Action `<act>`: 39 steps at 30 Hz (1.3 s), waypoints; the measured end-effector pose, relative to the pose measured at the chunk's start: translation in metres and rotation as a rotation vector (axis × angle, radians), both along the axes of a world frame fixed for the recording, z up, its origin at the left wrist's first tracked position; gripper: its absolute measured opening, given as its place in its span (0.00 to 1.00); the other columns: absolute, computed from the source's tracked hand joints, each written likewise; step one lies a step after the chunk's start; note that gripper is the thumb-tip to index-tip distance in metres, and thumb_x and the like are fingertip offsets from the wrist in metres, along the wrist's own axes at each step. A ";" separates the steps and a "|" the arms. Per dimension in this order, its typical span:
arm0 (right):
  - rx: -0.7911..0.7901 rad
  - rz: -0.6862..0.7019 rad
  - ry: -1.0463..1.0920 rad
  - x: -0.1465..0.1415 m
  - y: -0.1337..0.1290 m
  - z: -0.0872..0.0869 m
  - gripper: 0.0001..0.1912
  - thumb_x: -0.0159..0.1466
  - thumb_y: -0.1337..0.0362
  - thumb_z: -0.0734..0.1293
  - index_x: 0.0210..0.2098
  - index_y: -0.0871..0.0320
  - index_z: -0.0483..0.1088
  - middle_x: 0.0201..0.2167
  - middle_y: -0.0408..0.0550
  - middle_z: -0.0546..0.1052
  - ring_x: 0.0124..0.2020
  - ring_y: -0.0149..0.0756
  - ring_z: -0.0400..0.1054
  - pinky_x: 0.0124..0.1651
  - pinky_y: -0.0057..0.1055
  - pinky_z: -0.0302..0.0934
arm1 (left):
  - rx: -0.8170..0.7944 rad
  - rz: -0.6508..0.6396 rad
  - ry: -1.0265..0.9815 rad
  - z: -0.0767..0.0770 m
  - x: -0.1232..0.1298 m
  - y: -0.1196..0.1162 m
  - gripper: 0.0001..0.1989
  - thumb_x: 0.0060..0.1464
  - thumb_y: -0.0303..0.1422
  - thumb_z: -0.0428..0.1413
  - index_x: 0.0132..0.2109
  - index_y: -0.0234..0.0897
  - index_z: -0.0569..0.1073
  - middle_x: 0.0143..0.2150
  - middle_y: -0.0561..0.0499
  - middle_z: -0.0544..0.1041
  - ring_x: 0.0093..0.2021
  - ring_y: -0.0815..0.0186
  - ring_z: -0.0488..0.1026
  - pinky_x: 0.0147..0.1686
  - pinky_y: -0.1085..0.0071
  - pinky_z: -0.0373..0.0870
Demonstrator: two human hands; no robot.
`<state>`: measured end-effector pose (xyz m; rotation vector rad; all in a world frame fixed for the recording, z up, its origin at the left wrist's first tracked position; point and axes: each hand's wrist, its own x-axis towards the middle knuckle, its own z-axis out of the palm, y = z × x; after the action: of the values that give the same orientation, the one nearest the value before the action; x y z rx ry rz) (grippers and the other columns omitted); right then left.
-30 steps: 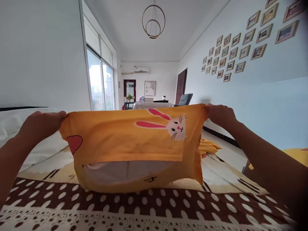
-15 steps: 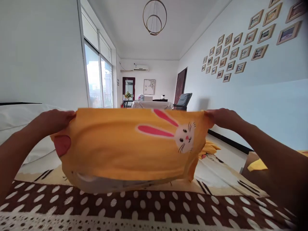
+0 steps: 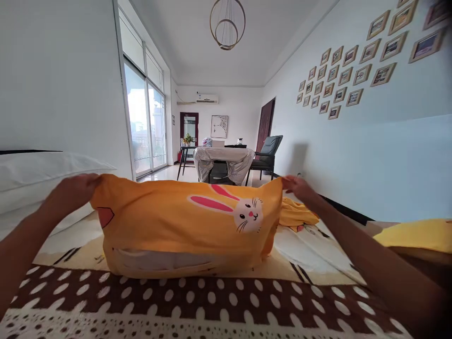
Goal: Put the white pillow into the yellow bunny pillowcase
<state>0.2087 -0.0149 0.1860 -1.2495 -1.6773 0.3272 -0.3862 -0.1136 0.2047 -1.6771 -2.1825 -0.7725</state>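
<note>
A yellow pillowcase (image 3: 169,221) with a white rabbit face and pink ears stands on its long side in front of me. Through a long slit near its lower edge shows a white pillow (image 3: 155,259). My left hand (image 3: 79,188) is closed on the upper left corner. At the upper right corner, my right hand (image 3: 298,186) pinches the cloth between thumb and fingers. The lower edge touches the patterned bedspread (image 3: 212,310).
White pillows (image 3: 38,188) are stacked at the left. A crumpled yellow cloth (image 3: 298,214) lies behind on the right, with another yellow cloth (image 3: 420,235) at the far right. Beyond stand a covered table (image 3: 226,153) and a black chair (image 3: 270,153).
Both hands have lowered the pillowcase, and its right end has moved left. More of the table and chair behind now shows. Both corners remain gripped.
</note>
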 end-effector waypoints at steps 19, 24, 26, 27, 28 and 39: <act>0.069 -0.028 -0.708 -0.023 -0.017 -0.039 0.06 0.48 0.71 0.64 0.27 0.57 0.63 0.29 0.49 0.74 0.30 0.38 0.67 0.33 0.30 0.56 | -0.237 -0.486 -0.038 -0.027 0.048 -0.006 0.19 0.40 0.41 0.56 0.40 0.39 0.75 0.41 0.51 0.79 0.42 0.56 0.73 0.39 0.71 0.66; 0.249 -0.392 -0.643 -0.003 -0.034 0.044 0.05 0.57 0.68 0.60 0.35 0.60 0.62 0.36 0.59 0.72 0.37 0.44 0.65 0.36 0.33 0.53 | 0.058 -0.213 0.050 0.007 0.034 -0.018 0.22 0.39 0.44 0.52 0.40 0.37 0.75 0.36 0.53 0.78 0.39 0.59 0.71 0.34 0.75 0.63; 0.320 -0.563 -0.581 -0.002 -0.036 0.063 0.08 0.62 0.64 0.57 0.40 0.61 0.61 0.40 0.62 0.71 0.38 0.45 0.65 0.35 0.33 0.54 | 0.128 -0.083 0.045 0.018 0.034 -0.021 0.23 0.41 0.46 0.51 0.43 0.40 0.73 0.36 0.55 0.77 0.38 0.60 0.70 0.32 0.75 0.62; 0.302 -0.564 -0.607 -0.005 -0.035 0.067 0.08 0.62 0.65 0.56 0.40 0.60 0.61 0.39 0.61 0.71 0.37 0.44 0.65 0.33 0.32 0.54 | 0.127 -0.049 0.092 0.022 0.036 -0.021 0.20 0.42 0.46 0.50 0.41 0.41 0.72 0.36 0.56 0.77 0.37 0.61 0.70 0.31 0.75 0.61; 0.259 -0.519 -0.662 -0.007 -0.035 0.067 0.07 0.61 0.66 0.57 0.38 0.60 0.62 0.37 0.59 0.72 0.34 0.42 0.66 0.32 0.31 0.53 | 0.115 -0.037 0.188 0.024 0.038 -0.021 0.17 0.44 0.45 0.50 0.38 0.41 0.71 0.34 0.56 0.76 0.36 0.61 0.70 0.31 0.74 0.60; 0.488 -0.665 -0.506 -0.044 -0.059 0.172 0.13 0.63 0.58 0.58 0.40 0.60 0.66 0.36 0.60 0.70 0.40 0.45 0.64 0.38 0.35 0.52 | -0.099 0.018 0.210 0.008 0.062 0.001 0.16 0.47 0.47 0.49 0.31 0.41 0.72 0.33 0.47 0.76 0.41 0.47 0.71 0.44 0.49 0.58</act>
<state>0.1643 -0.0737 0.3576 -1.4828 -1.4913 -0.8101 -0.3241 -0.1130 0.2127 -1.6973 -2.1170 -0.4671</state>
